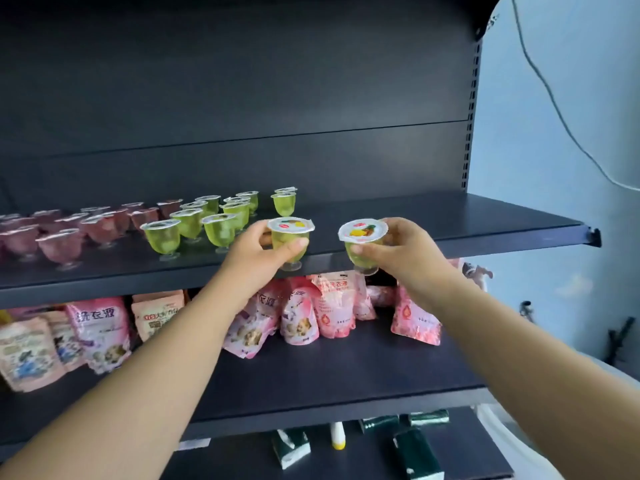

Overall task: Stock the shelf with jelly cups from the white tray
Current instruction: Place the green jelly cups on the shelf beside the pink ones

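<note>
1. Two hands reach to the front edge of the top shelf (450,216), each closed on one yellow-green jelly cup.
2. One cup, the left-hand cup (290,237), sits in the left hand (256,252): thumb across the front of the bowl, fingers curled round the back, its clear foot just at the shelf's front edge, whether touching I cannot tell.
3. One cup, the right-hand cup (362,240), is pinched by the right hand (398,251) with thumb in front and fingers behind; its foot hangs in front of the shelf's front edge, tilted slightly toward the camera.
4. About ten green jelly cups (190,221) stand upright near the middle of the top shelf, in loose rows from front to back; one more pair looks stacked toward the back, right of the group.
5. Roughly a dozen pink jelly cups (62,244) fill the left part of the same shelf; the exact count is blurred at the left edge.
6. Each cup is clear, holds coloured jelly and is sealed with a foil lid; the two held lids show printed fruit.
7. Many pink pouches (100,327) stand along the middle shelf (346,372).
8. Several dark green packets (417,452) and one white tube with a yellow cap (336,434) lie on the bottom shelf.
</note>
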`<state>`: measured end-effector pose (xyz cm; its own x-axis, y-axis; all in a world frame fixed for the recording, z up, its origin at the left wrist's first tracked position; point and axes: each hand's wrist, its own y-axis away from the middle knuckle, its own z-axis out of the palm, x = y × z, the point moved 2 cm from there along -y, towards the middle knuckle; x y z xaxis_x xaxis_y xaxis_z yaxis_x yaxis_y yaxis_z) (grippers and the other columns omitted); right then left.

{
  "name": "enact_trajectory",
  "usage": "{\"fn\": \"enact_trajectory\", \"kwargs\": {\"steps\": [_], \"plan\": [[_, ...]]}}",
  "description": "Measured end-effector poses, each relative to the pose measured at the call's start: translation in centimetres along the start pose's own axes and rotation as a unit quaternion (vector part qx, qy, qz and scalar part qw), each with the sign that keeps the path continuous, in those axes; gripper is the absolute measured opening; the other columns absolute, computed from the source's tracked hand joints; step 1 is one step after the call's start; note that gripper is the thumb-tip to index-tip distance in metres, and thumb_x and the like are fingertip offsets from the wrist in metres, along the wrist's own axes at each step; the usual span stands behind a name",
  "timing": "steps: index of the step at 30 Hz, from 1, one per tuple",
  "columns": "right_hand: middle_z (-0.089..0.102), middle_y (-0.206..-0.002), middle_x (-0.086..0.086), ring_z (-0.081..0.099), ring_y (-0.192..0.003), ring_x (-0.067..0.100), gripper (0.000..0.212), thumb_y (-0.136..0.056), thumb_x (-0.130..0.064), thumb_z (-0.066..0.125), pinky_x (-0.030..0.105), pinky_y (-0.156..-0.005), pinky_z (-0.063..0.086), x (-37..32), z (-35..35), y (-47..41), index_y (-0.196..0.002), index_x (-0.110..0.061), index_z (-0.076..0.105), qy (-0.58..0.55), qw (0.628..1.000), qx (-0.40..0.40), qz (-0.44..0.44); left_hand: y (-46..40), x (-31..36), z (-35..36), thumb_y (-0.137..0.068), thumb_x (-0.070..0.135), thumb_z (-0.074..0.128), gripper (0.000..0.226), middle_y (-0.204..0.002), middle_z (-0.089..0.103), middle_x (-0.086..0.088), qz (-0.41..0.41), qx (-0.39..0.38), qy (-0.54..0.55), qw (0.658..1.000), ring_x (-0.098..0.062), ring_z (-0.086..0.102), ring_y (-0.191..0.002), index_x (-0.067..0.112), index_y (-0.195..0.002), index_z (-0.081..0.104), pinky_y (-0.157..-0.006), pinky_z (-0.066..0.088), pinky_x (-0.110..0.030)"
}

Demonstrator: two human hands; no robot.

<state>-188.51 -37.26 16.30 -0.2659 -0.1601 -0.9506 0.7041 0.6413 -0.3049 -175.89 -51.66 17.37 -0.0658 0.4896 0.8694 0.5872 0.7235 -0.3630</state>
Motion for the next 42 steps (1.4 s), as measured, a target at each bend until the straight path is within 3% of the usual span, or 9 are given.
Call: {"fn": "enact_trajectory", "kwargs": {"steps": [3,8,12,16,21,31,33,37,42], "plan": [[0.066,-0.098,0.004,0.063,-0.082,0.017,0.042,-0.076,-0.016,0.075,0.04,-0.085,0.055,0.9,0.7,-4.5,-0.113,-0.005,0.058,-0.003,1.0,-0.015,0.001,-2.2,-1.2,-0.8,-0.082,0.03,0.067,0.029,-0.098,0.053,0.016,0.013,0.054,-0.091,0.994,-0.005,0.049,-0.096,0.027,-0.106,0.052,-0.08,0.035,-0.022],[0.066,-0.091,0.01,0.064,-0.086,0.027,0.009,-0.081,-0.022,0.07,0.054,-0.087,0.051,2.6,4.7,-12.9,-0.078,-0.016,0.064,0.042,0.996,-0.073,0.006,-5.6,-4.2,-0.8,-0.08,0.04,0.066,0.05,-0.11,0.054,0.01,0.031,0.117,-0.161,0.98,-0.008,0.051,-0.098,0.018,-0.122,0.051,-0.08,0.036,-0.023],[0.066,-0.096,0.011,0.064,-0.099,0.029,0.016,-0.078,-0.025,0.073,0.048,-0.093,0.05,4.1,7.1,-17.3,-0.078,-0.017,0.059,0.074,0.994,-0.081,0.019,-6.8,-5.0,-0.5,-0.079,0.047,0.064,0.046,-0.095,0.054,0.012,0.051,0.141,-0.208,0.967,-0.004,0.053,-0.075,0.018,-0.113,0.052,-0.064,0.037,-0.021],[0.064,-0.097,0.008,0.063,-0.097,0.021,0.011,-0.081,-0.019,0.07,0.039,-0.096,0.049,4.4,8.4,-19.5,-0.083,-0.013,0.061,0.06,0.987,-0.148,0.034,-7.2,-5.5,0.1,-0.077,0.054,0.059,0.054,-0.095,0.059,0.006,0.049,0.165,-0.251,0.953,-0.013,0.056,-0.087,0.017,-0.115,0.052,-0.07,0.041,-0.025],[0.067,-0.095,0.005,0.062,-0.076,0.009,0.028,-0.082,-0.026,0.069,0.016,-0.062,0.049,4.7,8.9,-21.4,-0.107,-0.013,0.064,0.095,0.969,-0.223,0.044,-7.5,-5.2,-0.1,-0.075,0.047,0.066,0.033,-0.079,0.054,0.021,0.006,0.116,-0.218,0.969,0.002,0.052,-0.072,0.031,-0.1,0.052,-0.059,0.04,-0.009],[0.064,-0.092,0.002,0.06,-0.074,0.006,0.019,-0.084,-0.02,0.068,0.009,-0.055,0.05,5.4,10.1,-23.6,-0.099,-0.009,0.062,0.084,0.957,-0.271,0.062,-8.1,-4.2,-0.1,-0.076,0.029,0.073,0.029,-0.091,0.06,0.025,-0.051,0.035,-0.147,0.987,0.008,0.056,-0.082,0.036,-0.095,0.054,-0.072,0.042,-0.009],[0.064,-0.094,0.006,0.06,-0.077,0.008,0.026,-0.083,-0.016,0.068,0.011,-0.063,0.053,5.7,10.0,-23.7,-0.104,-0.002,0.061,0.1,0.955,-0.272,0.054,-8.2,-4.2,0.2,-0.075,0.029,0.074,0.028,-0.092,0.062,0.024,-0.055,0.036,-0.149,0.987,0.007,0.058,-0.085,0.037,-0.093,0.055,-0.076,0.044,-0.012],[0.062,-0.12,0.013,0.06,-0.106,0.02,0.052,-0.079,-0.016,0.072,0.035,-0.1,0.046,6.0,9.4,-23.4,-0.125,-0.001,0.054,0.183,0.945,-0.269,0.023,-8.2,-4.2,0.6,-0.074,0.03,0.074,0.032,-0.095,0.064,0.02,-0.065,0.052,-0.162,0.983,0.002,0.06,-0.09,0.033,-0.099,0.056,-0.081,0.045,-0.018],[0.059,-0.125,0.009,0.052,-0.119,0.024,0.039,-0.085,-0.018,0.066,0.03,-0.103,0.038,5.1,7.4,-22.2,-0.121,-0.003,0.059,0.261,0.936,-0.232,-0.034,-8.3,-4.3,1.4,-0.076,0.035,0.073,0.035,-0.101,0.065,0.012,-0.072,0.073,-0.212,0.972,-0.005,0.06,-0.092,0.024,-0.106,0.057,-0.077,0.046,-0.016]]}}
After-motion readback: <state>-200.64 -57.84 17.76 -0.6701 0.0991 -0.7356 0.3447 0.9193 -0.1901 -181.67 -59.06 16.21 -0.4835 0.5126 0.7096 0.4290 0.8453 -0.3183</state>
